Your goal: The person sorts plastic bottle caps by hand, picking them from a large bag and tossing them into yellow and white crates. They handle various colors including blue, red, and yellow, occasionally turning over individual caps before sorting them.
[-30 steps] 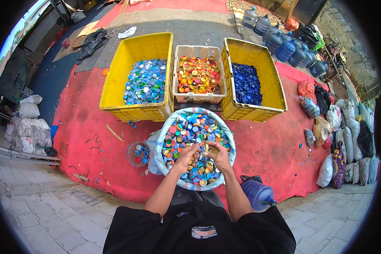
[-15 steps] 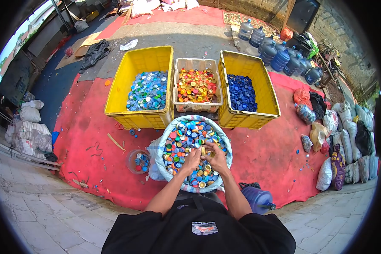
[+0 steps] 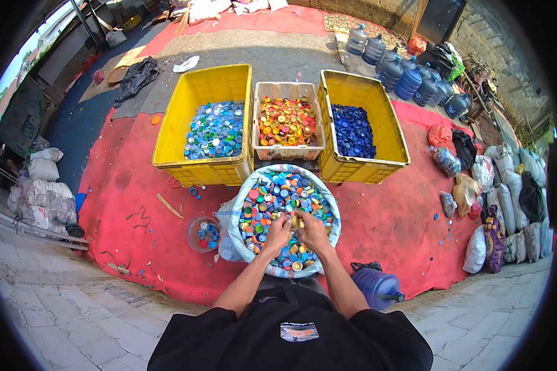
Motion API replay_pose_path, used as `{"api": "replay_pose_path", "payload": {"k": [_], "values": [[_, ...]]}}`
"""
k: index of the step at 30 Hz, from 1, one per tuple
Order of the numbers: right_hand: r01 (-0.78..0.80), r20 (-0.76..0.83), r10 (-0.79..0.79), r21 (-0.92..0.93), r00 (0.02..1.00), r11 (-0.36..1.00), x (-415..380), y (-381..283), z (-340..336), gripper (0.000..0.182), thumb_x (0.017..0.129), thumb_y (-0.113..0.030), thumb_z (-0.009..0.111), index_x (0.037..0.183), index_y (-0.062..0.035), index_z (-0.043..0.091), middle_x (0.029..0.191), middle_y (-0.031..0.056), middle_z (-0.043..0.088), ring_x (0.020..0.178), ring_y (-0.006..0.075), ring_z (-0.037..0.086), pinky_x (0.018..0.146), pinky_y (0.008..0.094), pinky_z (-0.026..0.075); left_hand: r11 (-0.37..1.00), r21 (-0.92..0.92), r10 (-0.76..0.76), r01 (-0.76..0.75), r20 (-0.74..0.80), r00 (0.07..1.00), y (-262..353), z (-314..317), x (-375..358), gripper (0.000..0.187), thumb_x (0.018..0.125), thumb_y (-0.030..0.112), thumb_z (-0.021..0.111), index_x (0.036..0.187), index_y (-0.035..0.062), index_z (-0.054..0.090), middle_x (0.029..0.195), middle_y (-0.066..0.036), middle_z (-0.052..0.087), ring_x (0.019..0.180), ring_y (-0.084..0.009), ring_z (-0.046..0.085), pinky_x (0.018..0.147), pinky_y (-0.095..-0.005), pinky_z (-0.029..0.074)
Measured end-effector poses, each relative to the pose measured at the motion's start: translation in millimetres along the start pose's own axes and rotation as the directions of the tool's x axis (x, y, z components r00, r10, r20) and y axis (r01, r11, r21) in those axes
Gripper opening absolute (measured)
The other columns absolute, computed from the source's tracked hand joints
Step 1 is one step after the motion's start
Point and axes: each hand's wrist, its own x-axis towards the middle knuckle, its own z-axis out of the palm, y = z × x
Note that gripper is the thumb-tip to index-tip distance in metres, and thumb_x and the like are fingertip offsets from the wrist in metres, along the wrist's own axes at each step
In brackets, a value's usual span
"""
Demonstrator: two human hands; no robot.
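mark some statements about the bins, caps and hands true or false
The left hand and the right hand are over the round container of mixed caps. True.
The pale crate stands between the left yellow bin and right yellow bin. True.
The right yellow bin holds mixed caps. False: it holds dark blue caps.
The left hand reaches into the left yellow bin. False: it is over the round container.
A clear tub sits left of the round container. True.

Two hands [image 3: 314,232], two yellow crates [image 3: 211,174], one whitish crate [image 3: 288,153]
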Motion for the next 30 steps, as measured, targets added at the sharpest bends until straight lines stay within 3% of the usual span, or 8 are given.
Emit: {"api": "replay_pose_path", "payload": {"k": [3, 7, 13, 17, 18, 24, 27, 30], "values": [[-0.046, 0.005, 0.046, 0.016, 0.999, 0.999, 2, 3, 3, 0.051, 0.074, 0.005, 0.068, 0.122, 0.0005, 0.054, 0.113, 0.0193, 0.064, 0.108, 0.0314, 0.062, 0.087, 0.0374, 0.051, 0.834, -0.458, -0.27, 0.307, 0.147, 0.952, 8, -2, -3, 0.033, 0.099, 0.029, 0.048, 0.121, 0.0054, 0.053, 0.076, 0.001, 0.052, 0.05, -0.0059, 0.044, 0.041, -0.025, 0.041], [-0.07, 0.025, 0.069, 0.058, 0.997, 0.996, 3, 20, 11, 0.052, 0.075, 0.003, 0.069, 0.124, 0.0008, 0.051, 0.115, 0.0197, 0.063, 0.11, 0.0308, 0.061, 0.089, 0.0371, 0.051, 0.866, -0.444, -0.196, 0.231, 0.124, 0.973, 15, 2, -6, 0.035, 0.098, 0.026, 0.05, 0.127, 0.0062, 0.05, 0.084, -0.004, 0.057, 0.047, -0.0058, 0.043, 0.04, -0.0239, 0.039], [-0.051, -0.015, 0.054, 0.141, 0.998, 0.989, -2, 24, 20, 0.051, 0.076, 0.002, 0.066, 0.123, 0.0042, 0.048, 0.116, 0.0239, 0.062, 0.11, 0.036, 0.06, 0.091, 0.0391, 0.05, 0.951, -0.288, -0.125, 0.115, -0.017, 0.992, 25, 3, -7, 0.045, 0.098, 0.018, 0.049, 0.138, 0.005, 0.034, 0.12, -0.014, 0.051, 0.049, -0.0089, 0.05, 0.039, -0.0259, 0.039], [-0.051, 0.002, 0.052, 0.118, 0.999, 0.992, -4, 22, 24, 0.044, 0.078, 0.002, 0.067, 0.119, 0.0011, 0.052, 0.11, 0.0209, 0.065, 0.107, 0.0322, 0.063, 0.087, 0.0386, 0.051, 0.984, -0.159, -0.08, 0.081, 0.007, 0.997, -7, 3, 6, 0.037, 0.099, 0.021, 0.045, 0.131, 0.0037, 0.04, 0.105, -0.015, 0.057, 0.051, -0.0119, 0.051, 0.04, -0.0265, 0.04], [-0.056, 0.029, 0.054, 0.091, 0.998, 0.994, -6, 22, 24, 0.043, 0.078, 0.002, 0.067, 0.118, 0.001, 0.052, 0.108, 0.0211, 0.065, 0.105, 0.0325, 0.063, 0.086, 0.0389, 0.052, 0.998, -0.039, -0.054, 0.054, 0.002, 0.999, 0, 1, 3, 0.034, 0.1, 0.023, 0.042, 0.126, 0.002, 0.041, 0.103, -0.018, 0.059, 0.065, -0.0204, 0.06, 0.053, -0.0319, 0.048], [0.005, 0.01, -0.006, 0.024, 1.0, 1.0, -14, 21, 26, 0.038, 0.078, 0.004, 0.063, 0.114, 0.0006, 0.053, 0.102, 0.023, 0.065, 0.097, 0.0382, 0.064, 0.079, 0.0417, 0.052, 0.925, 0.26, 0.289, -0.278, -0.005, 0.957, -37, 1, 13, 0.032, 0.102, 0.024, 0.039, 0.124, 0.0024, 0.029, 0.116, -0.022, 0.05, 0.09, -0.0303, 0.06, 0.075, -0.0394, 0.049], [0.025, -0.031, -0.024, 0.011, 0.999, 1.0, -19, 23, 31, 0.039, 0.076, 0.005, 0.062, 0.114, 0.0003, 0.052, 0.103, 0.0236, 0.064, 0.097, 0.04, 0.063, 0.078, 0.0423, 0.052, 0.948, 0.238, 0.23, -0.211, -0.057, 0.971, -36, 7, 13, 0.032, 0.099, 0.018, 0.044, 0.119, -0.0005, 0.029, 0.119, -0.033, 0.05, 0.105, -0.0457, 0.056, 0.087, -0.0493, 0.043], [0.026, -0.063, -0.025, 0.02, 0.998, 0.999, -23, 32, 40, 0.04, 0.076, 0.004, 0.063, 0.115, 0.0004, 0.052, 0.105, 0.0237, 0.064, 0.1, 0.0405, 0.062, 0.081, 0.0427, 0.051, 0.938, 0.307, 0.183, -0.163, -0.039, 0.982, -21, 7, 5, 0.03, 0.099, 0.021, 0.043, 0.116, -0.0022, 0.035, 0.117, -0.034, 0.052, 0.105, -0.0464, 0.056, 0.086, -0.05, 0.043]]}}
